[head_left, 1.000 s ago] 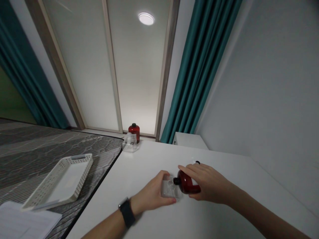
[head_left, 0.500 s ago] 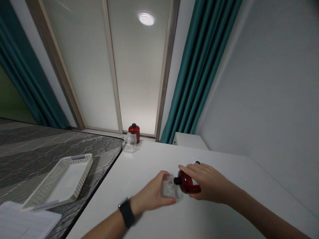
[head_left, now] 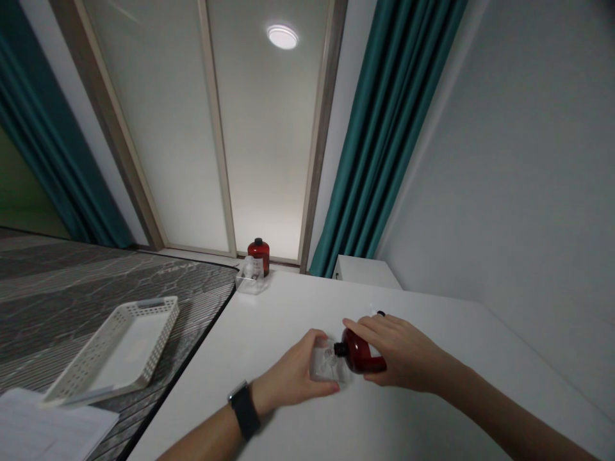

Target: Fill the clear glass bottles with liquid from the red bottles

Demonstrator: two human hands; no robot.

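Note:
My left hand (head_left: 300, 371), with a dark watch on the wrist, is closed around the side of a small clear container (head_left: 325, 365) on the white table. Fingers and thumb grip its opposite edges. My right hand (head_left: 396, 349) is wrapped round a dark red bottle (head_left: 358, 351) with a pale label. The bottle lies tipped on its side, its black neck pointing left over the clear container. I cannot tell whether any liquid is coming out. Just behind my right hand a small black object (head_left: 381, 314) shows, mostly hidden.
At the far left corner of the white table (head_left: 288, 307) stand another red bottle (head_left: 258, 253), upright with a black top, and a clear tray (head_left: 250, 282) holding a clear item. Left of the table lie a white perforated basket (head_left: 161, 346) and paper sheets (head_left: 52, 426).
The bottle in my right hand has shifted very slightly left towards the clear container. My left hand stays in place.

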